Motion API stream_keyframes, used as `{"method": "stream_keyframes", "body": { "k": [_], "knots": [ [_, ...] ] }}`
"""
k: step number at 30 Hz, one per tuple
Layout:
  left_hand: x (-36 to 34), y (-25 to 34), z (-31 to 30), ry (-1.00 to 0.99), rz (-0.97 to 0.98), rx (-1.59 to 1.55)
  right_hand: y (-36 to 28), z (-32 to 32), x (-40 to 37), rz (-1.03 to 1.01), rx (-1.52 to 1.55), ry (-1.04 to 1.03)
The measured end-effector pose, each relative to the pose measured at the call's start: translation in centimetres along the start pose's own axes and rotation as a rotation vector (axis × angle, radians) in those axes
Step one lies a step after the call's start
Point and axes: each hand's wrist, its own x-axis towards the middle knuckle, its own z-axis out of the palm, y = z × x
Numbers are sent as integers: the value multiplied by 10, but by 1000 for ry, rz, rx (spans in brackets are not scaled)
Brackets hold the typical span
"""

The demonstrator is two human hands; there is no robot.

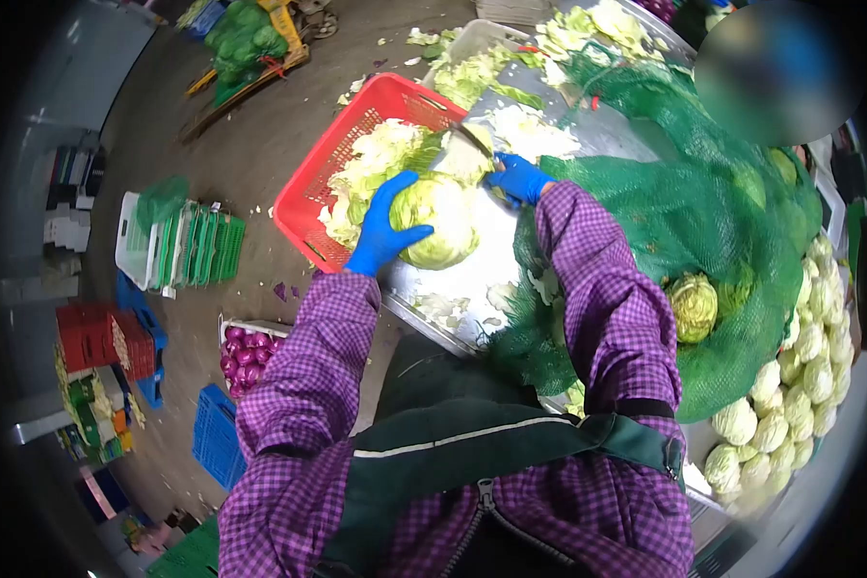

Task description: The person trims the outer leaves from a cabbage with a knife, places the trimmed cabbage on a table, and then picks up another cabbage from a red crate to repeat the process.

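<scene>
The left hand (pixel 390 228), in a blue glove near the middle of the frame, grasps a pale green cabbage (pixel 438 223) from its left side, fingers pointing up the frame and thumb spread rightward across the near face. Its checked sleeve (pixel 323 356) rises from the lower left, the forearm leaning slightly rightward toward the wrist. The right hand (pixel 520 180), just above and right of the cabbage, is curled around a knife (pixel 475 139), the blade pointing to the upper left; that forearm slants up and leftward from the lower right. The cabbage sits at centre, between the two hands, beside the right edge of a red crate (pixel 303 202) filled with loose leaves (pixel 380 159). Metal tabletop (pixel 491 255) shows below and right of the cabbage, and its near edge runs diagonally just above the dark apron (pixel 462 438). Another bare stretch of metal lies in the upper right, beyond the right hand. Green netting (pixel 636 202) crowds the right forearm on both sides and covers much of the table there. Left of the crate, the floor (pixel 226 159) lies open as far as the stacked green crates (pixel 197 241).
</scene>
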Motion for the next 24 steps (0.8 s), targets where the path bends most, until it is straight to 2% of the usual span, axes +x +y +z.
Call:
{"method": "stream_keyframes", "body": {
  "k": [1, 2, 3, 5, 6, 7, 8, 9, 10, 11, 12, 13, 15, 17, 19, 21, 24],
  "knots": [
    [-7, -1, 3, 23, 29, -13, -8, -5, 7, 22, 6, 3],
    [-12, -3, 6, 39, 47, -25, -2, -2, 25, -132, -8, 28],
    [-26, -3, -6, 60, 30, -48, 24, 28, 75, -412, -115, 223],
    [-40, 9, -12, 171, 16, 89, -22, 43, 56, -252, 219, 17],
    [-55, 4, -23, 171, -15, 147, -26, 60, 53, -260, 224, -9],
    [-65, 10, -19, 191, -20, 141, -22, 65, 48, -225, 260, 81],
    [-74, 18, -14, 306, -202, -198, -18, 70, 43, -195, 299, 175],
    [-79, 24, -11, 410, -379, -540, -2, 78, 41, -120, 343, 141],
    [-81, 22, -7, 487, -402, -687, 1, 90, 20, -12, 456, 108],
    [-75, 25, 0, 500, -400, -689, 8, 101, 9, -55, 380, -26],
    [-64, 32, 9, 675, -446, -739, 4, 117, -10, -8, 406, -124],
    [-57, 37, 11, 849, -490, -786, -8, 137, -35, -55, 449, 34],
    [-51, 40, 9, 848, -512, -819, -15, 145, -54, -133, 460, 149],
    [-53, 41, 5, 730, -577, -965, -19, 137, -77, -148, 451, 133],
    [-59, 39, 10, 664, -566, -985, -7, 128, -95, -143, 449, 134],
    [-63, 39, 20, 563, -544, -1028, 4, 119, -109, -374, 74, 327],
    [-56, 35, 18, 511, -563, -1095, 7, 112, -117, -339, -49, 333]
  ]
}}
